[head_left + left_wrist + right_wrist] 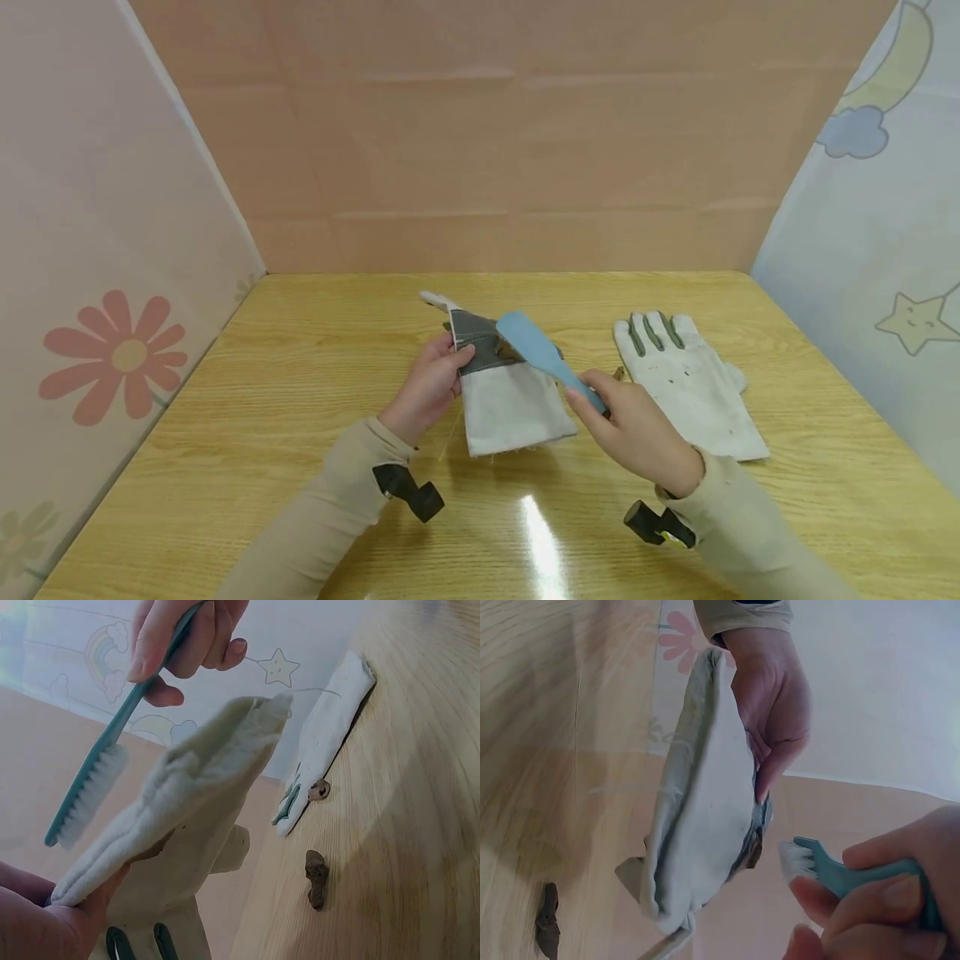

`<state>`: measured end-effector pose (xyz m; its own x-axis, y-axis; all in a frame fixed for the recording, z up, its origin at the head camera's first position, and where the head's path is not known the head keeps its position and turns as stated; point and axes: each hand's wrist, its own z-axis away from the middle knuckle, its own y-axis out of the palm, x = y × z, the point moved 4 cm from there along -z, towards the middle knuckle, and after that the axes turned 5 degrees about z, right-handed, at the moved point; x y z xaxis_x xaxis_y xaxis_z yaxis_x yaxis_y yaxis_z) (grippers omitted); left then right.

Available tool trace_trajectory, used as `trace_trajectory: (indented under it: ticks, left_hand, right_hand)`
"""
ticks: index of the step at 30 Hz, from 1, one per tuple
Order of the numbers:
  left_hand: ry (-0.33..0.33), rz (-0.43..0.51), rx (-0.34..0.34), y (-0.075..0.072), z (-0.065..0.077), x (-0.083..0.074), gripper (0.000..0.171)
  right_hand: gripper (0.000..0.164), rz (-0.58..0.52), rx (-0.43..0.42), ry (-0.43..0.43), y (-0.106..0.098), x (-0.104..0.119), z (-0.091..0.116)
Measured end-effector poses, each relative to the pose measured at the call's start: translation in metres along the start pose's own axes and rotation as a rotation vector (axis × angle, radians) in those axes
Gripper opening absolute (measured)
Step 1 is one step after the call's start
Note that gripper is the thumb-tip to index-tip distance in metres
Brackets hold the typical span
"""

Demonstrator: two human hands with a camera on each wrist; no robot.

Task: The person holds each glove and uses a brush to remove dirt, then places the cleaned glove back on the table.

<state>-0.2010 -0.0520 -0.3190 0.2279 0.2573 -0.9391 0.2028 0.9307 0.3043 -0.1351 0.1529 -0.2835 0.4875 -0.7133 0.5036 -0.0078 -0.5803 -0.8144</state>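
Observation:
My left hand [427, 383] grips a white and dark grey cloth work glove [513, 408] by its side, thumb on the grey part, holding it above the table. A brown patch [751, 851] clings to the grey part in the right wrist view. My right hand [637, 425] grips the handle of a light blue brush [528, 337], whose white bristles [94, 795] face the glove. The right wrist view shows the bristles a little apart from the glove. The glove's open cuff shows in the left wrist view.
A second white glove [690, 392] with green finger trim and small dark specks lies flat on the wooden table [315, 333] at the right. Brown clumps [316, 877] lie on the table near it. Patterned and orange panels stand around the table.

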Motion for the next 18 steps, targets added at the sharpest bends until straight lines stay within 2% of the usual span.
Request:
trace_trajectory:
  ticks: [4, 11, 15, 18]
  left_hand:
    - [0.003, 0.003, 0.013, 0.0015, 0.0005, 0.0006, 0.042]
    - [0.008, 0.031, 0.026, -0.0016, 0.0003, -0.0022, 0.045]
    - [0.001, 0.037, 0.000, -0.0048, -0.0002, -0.0025, 0.044]
    - [0.005, 0.040, -0.025, -0.0065, -0.0003, -0.0027, 0.043]
  right_hand:
    - [0.018, 0.008, 0.018, -0.010, 0.0046, 0.0008, 0.0002]
    - [0.017, 0.056, 0.047, 0.020, 0.0042, -0.0035, 0.0048]
    - [0.017, 0.062, 0.053, 0.028, -0.0002, -0.0057, 0.0076]
    - [0.016, 0.040, 0.025, 0.023, -0.0041, -0.0058, 0.0076]
